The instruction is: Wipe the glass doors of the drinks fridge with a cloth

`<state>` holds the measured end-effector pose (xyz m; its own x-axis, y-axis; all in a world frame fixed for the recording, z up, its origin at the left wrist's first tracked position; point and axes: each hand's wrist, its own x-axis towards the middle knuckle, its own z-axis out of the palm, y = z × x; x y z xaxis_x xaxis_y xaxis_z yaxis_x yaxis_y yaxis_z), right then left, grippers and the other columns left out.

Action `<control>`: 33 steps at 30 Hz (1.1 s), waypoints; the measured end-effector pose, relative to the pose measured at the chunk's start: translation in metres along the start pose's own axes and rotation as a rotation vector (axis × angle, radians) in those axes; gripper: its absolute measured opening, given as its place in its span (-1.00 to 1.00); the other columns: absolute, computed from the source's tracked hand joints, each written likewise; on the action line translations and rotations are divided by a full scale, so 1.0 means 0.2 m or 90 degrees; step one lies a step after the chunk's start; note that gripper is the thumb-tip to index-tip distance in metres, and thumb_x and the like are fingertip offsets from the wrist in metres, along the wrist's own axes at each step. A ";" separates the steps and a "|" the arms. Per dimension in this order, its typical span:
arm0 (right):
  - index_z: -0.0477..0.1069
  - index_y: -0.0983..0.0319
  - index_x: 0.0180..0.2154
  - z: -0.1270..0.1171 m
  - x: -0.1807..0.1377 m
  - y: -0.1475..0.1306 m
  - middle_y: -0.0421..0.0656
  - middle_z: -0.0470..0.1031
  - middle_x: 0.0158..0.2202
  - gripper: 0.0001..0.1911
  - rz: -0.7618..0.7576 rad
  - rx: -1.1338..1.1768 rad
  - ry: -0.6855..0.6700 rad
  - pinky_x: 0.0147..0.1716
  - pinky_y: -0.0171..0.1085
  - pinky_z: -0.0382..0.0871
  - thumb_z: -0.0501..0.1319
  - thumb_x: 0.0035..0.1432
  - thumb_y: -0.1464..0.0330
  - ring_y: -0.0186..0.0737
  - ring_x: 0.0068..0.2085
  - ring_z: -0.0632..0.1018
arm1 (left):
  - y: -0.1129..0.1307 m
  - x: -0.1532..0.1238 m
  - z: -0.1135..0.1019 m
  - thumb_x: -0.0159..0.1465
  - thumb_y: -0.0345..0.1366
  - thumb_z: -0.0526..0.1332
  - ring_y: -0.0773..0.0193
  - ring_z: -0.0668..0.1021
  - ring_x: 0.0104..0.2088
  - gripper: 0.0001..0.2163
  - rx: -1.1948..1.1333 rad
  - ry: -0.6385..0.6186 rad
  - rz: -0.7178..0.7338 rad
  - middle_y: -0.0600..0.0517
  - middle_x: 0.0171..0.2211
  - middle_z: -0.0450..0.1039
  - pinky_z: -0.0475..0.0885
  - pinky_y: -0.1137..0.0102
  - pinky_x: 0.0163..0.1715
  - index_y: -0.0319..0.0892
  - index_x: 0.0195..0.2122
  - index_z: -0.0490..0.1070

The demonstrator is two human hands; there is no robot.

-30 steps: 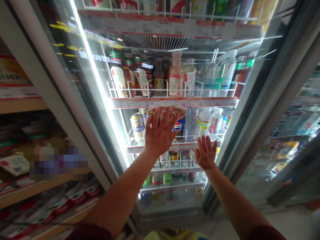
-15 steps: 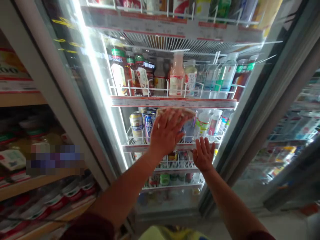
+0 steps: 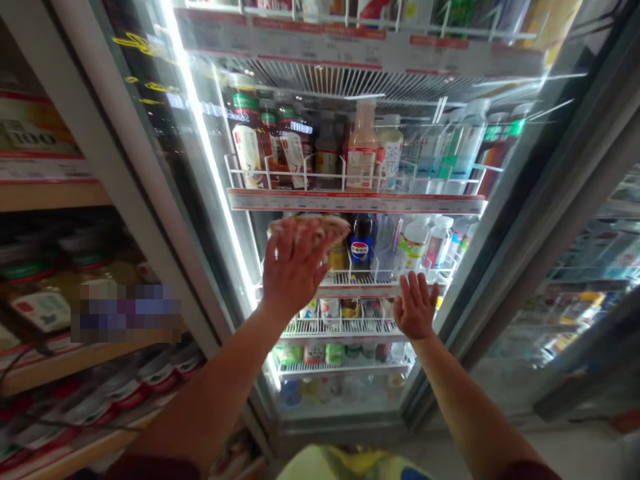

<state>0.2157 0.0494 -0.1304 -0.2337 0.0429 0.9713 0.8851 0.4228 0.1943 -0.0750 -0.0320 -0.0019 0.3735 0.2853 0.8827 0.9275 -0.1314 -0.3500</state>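
Nearest, both forearms reach up & fwd from the bottom edge. R hand point(image 3: 414, 307) lies flat on the glass door point(image 3: 175, 167), palm down, fingers straight & slightly fanned, holding nothing. It sits at about the same spot on the glass as 1 s ago, low & right, in front of the lower wire shelf point(image 3: 380, 283).

L hand point(image 3: 293, 270) is higher & to the left, fingers spread wide, pressing a cloth point(image 3: 325, 222) flat to the glass. It isn't clenched: the cloth is pinned under palm & fingertips, w/ its top edge showing above them.

Change: L hand & cloth slid right half a sec ago, now they're back left, past where they began. The cans that showed left of the hand are covered. The Pepsi bottle point(image 3: 361, 243) behind the glass, hidden before, is in plain view. So the cloth has run both ways along the band of glass just below the red shelf rail point(image 3: 355, 201), w/ R hand as the steady brace.

Farther in, behind the door, upright bottles point(image 3: 363, 150) stand on the shelf above that rail. Off left, outside the fridge, wooden shelves point(image 3: 50, 193) carry jars, too blurred to tell apart
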 end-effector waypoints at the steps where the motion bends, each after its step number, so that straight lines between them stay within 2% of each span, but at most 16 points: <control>1: -0.02 0.21 0.46 0.00 0.00 0.00 0.02 0.29 0.39 -0.30 0.001 0.000 0.000 0.48 0.06 -0.18 0.09 0.37 0.37 -0.07 0.49 0.10 | -0.07 0.05 -0.03 0.45 -0.10 0.10 -0.07 -0.21 0.51 -0.35 0.007 0.015 -0.047 -0.06 0.51 -0.14 -0.14 -0.09 0.47 -0.03 0.50 -0.08; 3: -0.02 0.20 0.46 0.00 -0.01 0.00 0.02 0.28 0.40 -0.29 0.005 -0.001 -0.002 0.48 0.07 -0.17 0.10 0.36 0.37 -0.06 0.49 0.11 | -0.14 0.06 -0.06 0.46 -0.11 0.07 -0.12 -0.20 0.51 -0.35 0.014 0.030 -0.106 -0.10 0.51 -0.19 -0.06 -0.15 0.43 -0.03 0.51 -0.14; 4: -0.02 0.20 0.46 0.00 -0.01 0.00 0.01 0.28 0.40 -0.29 0.008 0.000 -0.003 0.48 0.07 -0.17 0.11 0.35 0.38 -0.06 0.49 0.11 | -0.12 0.02 -0.05 0.45 -0.12 0.08 -0.14 -0.20 0.51 -0.35 0.013 0.029 -0.113 -0.11 0.51 -0.21 -0.05 -0.18 0.42 -0.03 0.51 -0.13; 7: -0.01 0.20 0.46 0.00 -0.01 -0.01 0.01 0.27 0.40 -0.28 0.010 0.004 -0.002 0.48 0.07 -0.17 0.11 0.34 0.39 -0.05 0.49 0.11 | 0.02 -0.26 0.01 0.42 -0.11 0.16 -0.18 -0.22 0.50 -0.34 -0.013 0.002 -0.074 -0.15 0.50 -0.14 -0.08 -0.19 0.43 -0.06 0.49 -0.03; 10: -0.02 0.19 0.46 0.00 0.00 -0.01 0.01 0.27 0.40 -0.29 0.010 0.000 -0.010 0.48 0.08 -0.16 0.09 0.35 0.38 -0.04 0.49 0.13 | 0.09 -0.48 0.07 0.39 -0.11 0.21 0.00 -0.16 0.51 -0.40 -0.046 -0.052 0.002 -0.03 0.43 0.14 -0.12 -0.03 0.49 0.03 0.43 0.14; 12: -0.03 0.18 0.47 -0.01 0.00 -0.01 0.00 0.27 0.40 -0.29 0.008 -0.007 -0.011 0.47 0.08 -0.15 0.08 0.36 0.37 -0.04 0.48 0.14 | 0.01 -0.46 0.05 0.39 -0.15 0.21 -0.01 -0.13 0.51 -0.41 -0.028 -0.046 -0.005 -0.04 0.42 0.16 -0.10 -0.05 0.49 0.03 0.43 0.15; 15: -0.02 0.18 0.46 0.00 0.00 -0.01 0.00 0.28 0.40 -0.29 0.008 -0.013 -0.003 0.48 0.07 -0.14 0.09 0.35 0.37 -0.05 0.48 0.16 | -0.20 -0.32 0.00 0.42 -0.16 0.13 -0.18 -0.14 0.50 -0.37 -0.001 0.007 -0.097 -0.18 0.48 -0.05 -0.06 -0.23 0.44 -0.08 0.48 0.00; 17: -0.02 0.17 0.46 0.00 0.00 -0.01 -0.01 0.29 0.39 -0.28 0.012 -0.012 -0.003 0.48 0.06 -0.16 0.10 0.35 0.38 -0.06 0.48 0.15 | -0.26 -0.31 -0.02 0.44 -0.17 0.07 -0.23 -0.15 0.50 -0.37 -0.006 0.025 -0.144 -0.21 0.49 -0.13 -0.05 -0.30 0.41 -0.11 0.50 -0.06; 19: -0.02 0.17 0.46 0.00 0.00 -0.01 -0.02 0.29 0.40 -0.28 0.014 -0.009 -0.004 0.49 0.05 -0.17 0.10 0.35 0.38 -0.08 0.49 0.13 | -0.21 -0.47 0.01 0.43 -0.20 0.09 -0.25 -0.17 0.50 -0.36 -0.012 0.014 -0.162 -0.22 0.50 -0.14 -0.04 -0.33 0.40 -0.10 0.50 -0.06; 21: -0.02 0.18 0.46 0.00 0.00 -0.01 -0.01 0.28 0.40 -0.29 0.012 -0.005 -0.002 0.49 0.03 -0.19 0.10 0.35 0.37 -0.10 0.49 0.10 | -0.07 -0.75 0.08 0.39 -0.23 0.15 -0.25 -0.17 0.49 -0.34 -0.021 -0.028 -0.165 -0.22 0.49 -0.10 -0.02 -0.34 0.40 -0.06 0.49 -0.02; 23: -0.02 0.19 0.46 0.00 0.00 -0.01 -0.01 0.28 0.40 -0.29 0.009 -0.003 0.000 0.49 0.02 -0.21 0.10 0.36 0.36 -0.12 0.50 0.08 | 0.04 -1.02 0.14 0.36 -0.22 0.20 -0.18 -0.12 0.50 -0.40 -0.052 -0.091 -0.175 -0.09 0.45 0.07 0.02 -0.32 0.41 0.10 0.43 0.15; 25: -0.03 0.19 0.46 0.00 0.00 0.00 -0.01 0.29 0.40 -0.29 0.006 -0.003 -0.003 0.49 0.02 -0.21 0.10 0.35 0.36 -0.12 0.50 0.08 | 0.07 -1.13 0.18 0.36 -0.23 0.21 -0.17 -0.07 0.49 -0.49 -0.076 -0.123 -0.174 -0.06 0.41 0.19 0.00 -0.30 0.42 0.12 0.35 0.30; 27: -0.03 0.18 0.47 0.00 0.00 0.00 -0.01 0.29 0.39 -0.28 0.008 -0.007 -0.005 0.49 0.03 -0.19 0.10 0.35 0.36 -0.10 0.49 0.10 | -0.02 -1.05 0.17 0.37 -0.21 0.20 -0.18 -0.10 0.50 -0.50 -0.078 -0.101 -0.182 -0.11 0.42 0.16 -0.07 -0.30 0.43 0.04 0.35 0.31; 30: -0.04 0.16 0.47 0.00 -0.01 0.00 -0.02 0.30 0.39 -0.27 0.017 -0.018 -0.005 0.48 0.05 -0.15 0.09 0.35 0.36 -0.06 0.47 0.19 | -0.21 -0.71 0.10 0.41 -0.19 0.13 -0.18 -0.19 0.50 -0.40 -0.056 -0.005 -0.193 -0.19 0.49 -0.09 -0.16 -0.28 0.44 -0.10 0.46 0.08; 32: -0.05 0.15 0.47 0.00 -0.01 0.00 -0.02 0.31 0.38 -0.27 0.022 -0.018 -0.006 0.47 0.06 -0.13 0.09 0.34 0.36 -0.05 0.45 0.22 | -0.25 -0.54 0.06 0.43 -0.20 0.07 -0.18 -0.21 0.51 -0.38 -0.045 0.028 -0.187 -0.19 0.51 -0.20 -0.15 -0.27 0.44 -0.11 0.49 -0.03; 33: -0.04 0.15 0.47 0.01 -0.02 0.00 -0.02 0.32 0.38 -0.27 0.021 -0.016 -0.007 0.47 0.06 -0.13 0.10 0.34 0.36 -0.05 0.45 0.22 | -0.24 -0.51 0.05 0.43 -0.20 0.05 -0.18 -0.21 0.50 -0.37 -0.042 0.032 -0.185 -0.18 0.51 -0.24 -0.14 -0.27 0.43 -0.10 0.50 -0.08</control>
<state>0.2155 0.0503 -0.1337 -0.2077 0.0663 0.9759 0.9021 0.3988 0.1649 -0.1573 -0.0464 -0.0788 0.0893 0.2726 0.9580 0.9918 -0.1122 -0.0606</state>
